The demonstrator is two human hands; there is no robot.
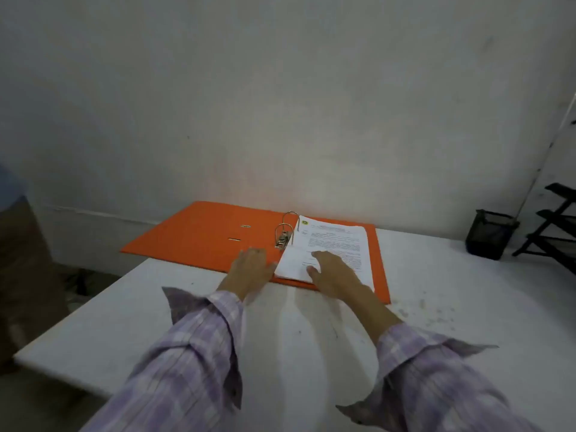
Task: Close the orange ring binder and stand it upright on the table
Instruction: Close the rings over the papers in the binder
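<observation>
The orange ring binder point(199, 235) lies open and flat at the far side of the white table point(311, 338), its left cover hanging past the table's left edge. Metal rings point(285, 229) stand up at its spine. A stack of printed papers point(336, 244) rests on the right cover. My left hand point(251, 269) lies flat, fingers spread, on the binder's near edge by the spine. My right hand point(333, 272) rests flat on the near part of the papers, where a lower corner is curled up. Neither hand grips anything.
A black mesh pen holder point(491, 233) stands at the table's far right. A black rack point(554, 229) is beyond it at the right edge. A grey wall rises just behind the binder. A brown object point(21, 275) stands left of the table.
</observation>
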